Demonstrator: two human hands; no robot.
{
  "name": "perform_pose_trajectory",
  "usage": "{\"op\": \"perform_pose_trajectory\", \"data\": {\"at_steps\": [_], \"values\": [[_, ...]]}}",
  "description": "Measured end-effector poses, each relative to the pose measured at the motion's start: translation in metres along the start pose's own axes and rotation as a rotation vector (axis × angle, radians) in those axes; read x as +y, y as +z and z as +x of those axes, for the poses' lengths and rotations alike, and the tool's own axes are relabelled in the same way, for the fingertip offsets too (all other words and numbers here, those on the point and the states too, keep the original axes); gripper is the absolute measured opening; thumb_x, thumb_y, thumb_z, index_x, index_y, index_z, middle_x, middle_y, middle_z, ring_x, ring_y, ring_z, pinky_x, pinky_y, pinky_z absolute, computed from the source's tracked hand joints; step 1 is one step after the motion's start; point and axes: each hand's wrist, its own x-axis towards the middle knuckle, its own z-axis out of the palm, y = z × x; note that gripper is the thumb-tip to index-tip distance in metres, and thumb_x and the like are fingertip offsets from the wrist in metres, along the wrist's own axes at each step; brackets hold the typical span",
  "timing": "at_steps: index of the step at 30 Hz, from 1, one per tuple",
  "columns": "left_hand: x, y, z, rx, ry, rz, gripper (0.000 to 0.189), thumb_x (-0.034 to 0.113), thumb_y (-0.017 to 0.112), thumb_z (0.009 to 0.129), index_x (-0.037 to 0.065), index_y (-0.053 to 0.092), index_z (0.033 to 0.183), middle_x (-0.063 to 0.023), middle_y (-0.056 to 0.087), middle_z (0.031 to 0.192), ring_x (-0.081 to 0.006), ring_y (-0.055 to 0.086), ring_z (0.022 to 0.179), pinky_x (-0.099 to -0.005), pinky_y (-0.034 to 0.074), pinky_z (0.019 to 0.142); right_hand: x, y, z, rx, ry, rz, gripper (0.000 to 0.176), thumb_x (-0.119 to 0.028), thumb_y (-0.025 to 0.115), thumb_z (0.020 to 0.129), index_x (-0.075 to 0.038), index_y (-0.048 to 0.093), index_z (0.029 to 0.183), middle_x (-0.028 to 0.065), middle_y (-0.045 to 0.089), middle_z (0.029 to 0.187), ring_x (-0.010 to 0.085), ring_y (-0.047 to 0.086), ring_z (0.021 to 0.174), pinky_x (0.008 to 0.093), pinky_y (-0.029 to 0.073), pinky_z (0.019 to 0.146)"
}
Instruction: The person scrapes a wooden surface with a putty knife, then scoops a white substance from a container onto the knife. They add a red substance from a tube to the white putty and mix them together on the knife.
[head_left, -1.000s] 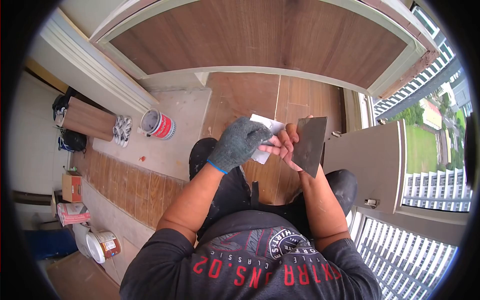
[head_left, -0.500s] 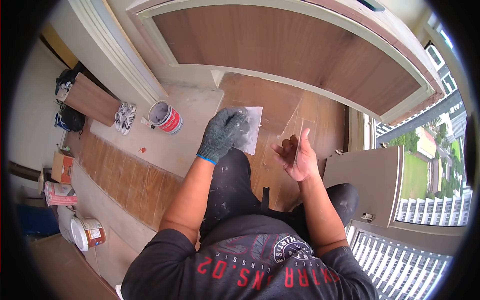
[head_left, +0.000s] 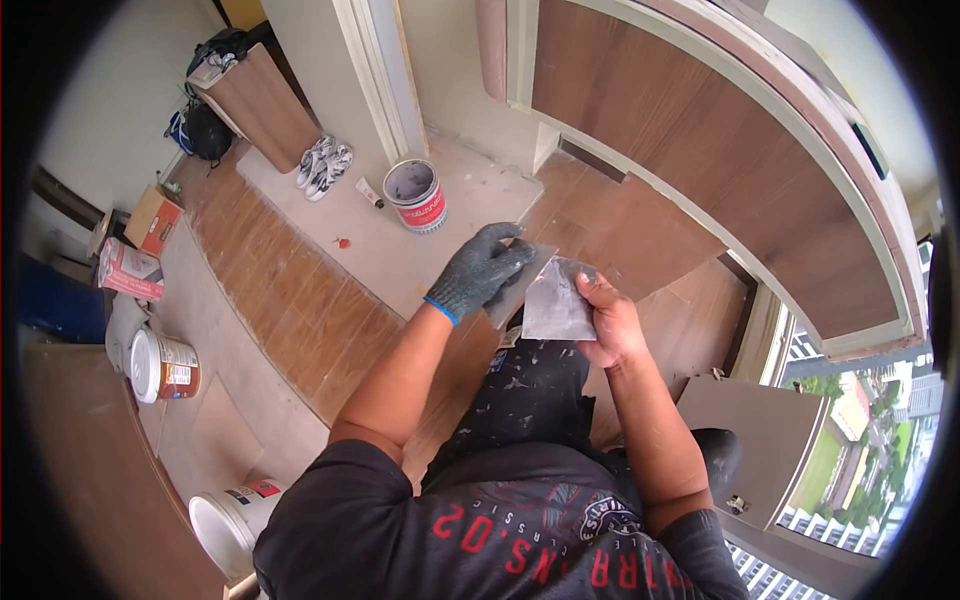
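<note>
My left hand (head_left: 478,275), in a dark grey knit glove with a blue cuff, is closed on a thin flat putty spreader (head_left: 520,287), tilted steeply. Bare, my right hand (head_left: 614,325) grips a second, squarish putty spreader (head_left: 553,308) at its right side, thumb on top. Grey putty smears cover the face of that second spreader. The two plates come edge to edge in front of my knees, overlapping in this view. Beyond my left hand stands an open tin (head_left: 422,208) with a red label and grey residue inside.
A small tube (head_left: 369,192) and patterned shoes (head_left: 325,168) lie near the tin. White buckets (head_left: 160,365) and a cardboard box (head_left: 155,222) stand along the left. A framed wood panel (head_left: 660,130) rises ahead, its lower edge close to the floor; an open window is at right.
My view has turned left. My hands have come together, the right spreader turning from edge-on to show its smeared face, while the left spreader has tipped toward edge-on.
</note>
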Motion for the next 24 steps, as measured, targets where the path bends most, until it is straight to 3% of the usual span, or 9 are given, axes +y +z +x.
{"op": "perform_pose_trajectory", "data": {"at_steps": [3,4,7,10,14,17,19,20,24], "values": [[-0.005,-0.042,-0.019,-0.07,-0.241,0.02,0.053,0.03,0.069,0.093,0.004,0.051,0.136,-0.0088,0.065,0.1,-0.0148,0.059,0.08,-0.033,0.052,0.066,0.017,0.0,0.012,-0.075,0.042,0.083,0.028,-0.024,0.051,0.104,-0.005,0.05,0.124,0.0106,0.066,0.109,0.0225,0.069,0.095,0.04,0.057,0.085],[-0.022,-0.051,-0.025,-0.027,-0.133,0.575,0.057,0.028,0.071,0.091,0.003,0.05,0.137,-0.0119,0.066,0.106,-0.0171,0.061,0.086,-0.0338,0.053,0.073,0.01,0.02,0.008,-0.003,0.013,0.178,0.027,-0.022,0.05,0.104,-0.005,0.05,0.125,0.0099,0.066,0.11,0.0215,0.068,0.095,0.0394,0.058,0.084],[-0.082,-0.074,-0.054,0.047,-0.031,0.637,0.053,0.022,0.07,0.091,0.0,0.05,0.135,-0.0143,0.066,0.112,-0.0187,0.063,0.095,-0.0336,0.053,0.084,0.001,0.033,0.021,0.049,-0.128,0.05,0.025,-0.018,0.049,0.104,-0.005,0.05,0.125,0.0096,0.065,0.109,0.0212,0.068,0.094,0.0382,0.058,0.083],[-0.081,-0.079,-0.074,0.406,0.085,0.18,0.043,0.018,0.066,0.093,0.0,0.054,0.13,-0.021,0.065,0.118,-0.0317,0.064,0.108,-0.0381,0.049,0.096,0.016,0.031,0.045,0.175,-0.149,-0.1,0.024,-0.016,0.05,0.103,-0.004,0.05,0.124,0.0092,0.065,0.108,0.0216,0.067,0.093,0.0386,0.058,0.082],[-0.039,-0.053,-0.091,0.603,0.281,-0.086,0.033,0.01,0.061,0.094,-0.002,0.057,0.124,-0.0182,0.065,0.116,-0.0297,0.064,0.099,-0.0388,0.051,0.091,0.051,0.043,0.065,0.341,-0.101,-0.092,0.029,-0.015,0.05,0.102,-0.007,0.047,0.13,0.0107,0.066,0.109,0.0246,0.068,0.091,0.0402,0.057,0.07],[-0.026,-0.043,-0.101,0.577,0.648,0.439,0.028,0.008,0.061,0.093,0.001,0.061,0.12,-0.0179,0.065,0.109,-0.0325,0.064,0.092,-0.0391,0.053,0.084,0.059,0.071,0.061,0.427,-0.069,-0.091,0.029,-0.015,0.05,0.102,-0.007,0.047,0.13,0.0092,0.065,0.105,0.024,0.068,0.085,0.039,0.056,0.064],[-0.054,-0.04,-0.11,0.45,0.539,0.583,0.024,0.008,0.061,0.092,0.005,0.065,0.116,-0.0161,0.063,0.103,-0.0352,0.063,0.089,-0.0407,0.053,0.078,0.056,0.065,0.067,0.316,-0.125,-0.11,0.029,-0.015,0.049,0.102,-0.006,0.047,0.129,0.0099,0.064,0.106,0.0229,0.067,0.088,0.0407,0.056,0.064],[-0.063,-0.044,-0.118,0.349,0.375,0.524,0.028,0.002,0.061,0.085,0.002,0.065,0.113,-0.0163,0.063,0.104,-0.0343,0.06,0.09,-0.0413,0.052,0.081,0.052,0.062,0.065,0.296,-0.149,-0.092,0.031,-0.012,0.05,0.101,-0.004,0.046,0.13,0.0127,0.062,0.115,0.0233,0.063,0.105,0.0411,0.056,0.084],[-0.084,-0.065,-0.13,0.318,0.36,0.882,0.035,0.004,0.061,0.081,0.011,0.068,0.115,-0.0116,0.062,0.103,-0.0332,0.062,0.086,-0.0431,0.052,0.071,0.055,0.059,0.076,0.377,-0.316,-0.21,0.029,-0.012,0.051,0.101,-0.001,0.048,0.128,0.0116,0.063,0.116,0.0196,0.06,0.106,0.0341,0.047,0.096]]}}
